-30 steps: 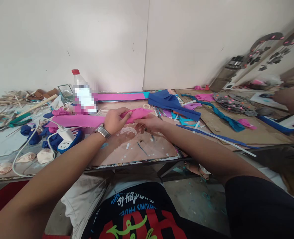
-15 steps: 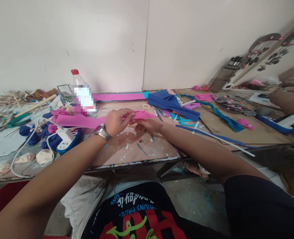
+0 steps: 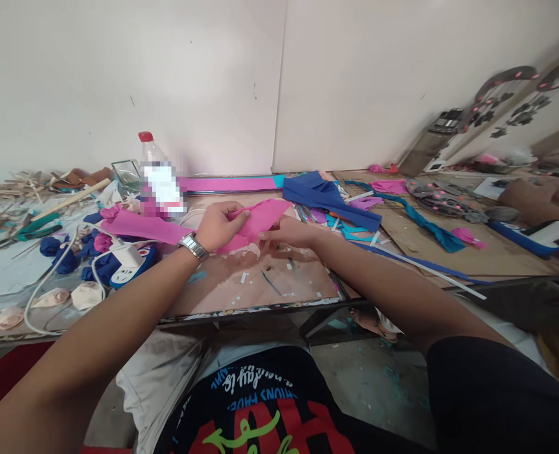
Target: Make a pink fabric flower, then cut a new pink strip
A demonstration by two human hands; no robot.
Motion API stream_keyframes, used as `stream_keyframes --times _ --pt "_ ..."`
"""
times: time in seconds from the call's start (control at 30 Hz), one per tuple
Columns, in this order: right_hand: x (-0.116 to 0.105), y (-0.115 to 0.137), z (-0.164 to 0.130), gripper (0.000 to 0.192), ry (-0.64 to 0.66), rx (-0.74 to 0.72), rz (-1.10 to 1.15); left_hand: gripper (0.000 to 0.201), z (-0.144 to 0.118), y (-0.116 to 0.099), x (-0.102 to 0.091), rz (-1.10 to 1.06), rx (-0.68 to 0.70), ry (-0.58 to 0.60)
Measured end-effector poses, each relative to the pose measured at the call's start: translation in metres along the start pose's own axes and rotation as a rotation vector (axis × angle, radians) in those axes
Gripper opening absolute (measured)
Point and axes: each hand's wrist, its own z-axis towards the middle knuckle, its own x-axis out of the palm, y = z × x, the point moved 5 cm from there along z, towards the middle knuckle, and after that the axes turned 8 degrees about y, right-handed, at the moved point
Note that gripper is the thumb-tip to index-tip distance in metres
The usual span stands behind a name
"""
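Observation:
A long strip of pink crepe-like paper or cloth (image 3: 261, 216) runs from the left of the table through both hands. My left hand (image 3: 218, 226), with a metal watch on the wrist, is closed on the strip, its thumb lying on top. At the strip's right end, my right hand (image 3: 286, 233) pinches the lower edge; part of its fingers is hidden behind the strip. The free end stands spread and slightly tilted between the hands. To the left, the same strip passes under my left wrist towards rolled blue flowers (image 3: 64, 255).
A red-capped bottle (image 3: 152, 157) stands at the back left. A power strip (image 3: 130, 271) with a white cable lies left of my arm. Blue material (image 3: 321, 198) and a thin white stick (image 3: 416, 268) lie to the right. Another person's arm (image 3: 534, 198) rests at the far right.
The pink strip, gathered between my fingers before, is now spread flatter and raised. My right hand has moved slightly right, apart from my left hand.

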Motion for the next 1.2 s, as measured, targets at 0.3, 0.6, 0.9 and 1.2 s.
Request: stream_keyframes --times 0.3,0.6,0.9,1.2 --pt "0.001 -0.01 0.004 0.043 0.036 0.038 0.247 0.038 0.0 0.0 0.002 -0.016 -0.004 0.032" --pt "-0.029 -0.002 0.005 0.045 -0.137 -0.224 0.242 0.034 -0.001 0.003 0.013 0.013 -0.028 0.183" --pt "-0.039 -0.009 0.004 0.046 -0.056 -0.138 0.149 0.031 0.0 0.007 0.017 -0.05 -0.007 0.24" --pt "-0.045 0.002 -0.001 0.051 -0.124 -0.22 -0.136 0.032 -0.001 0.006 0.02 -0.063 0.034 0.276"
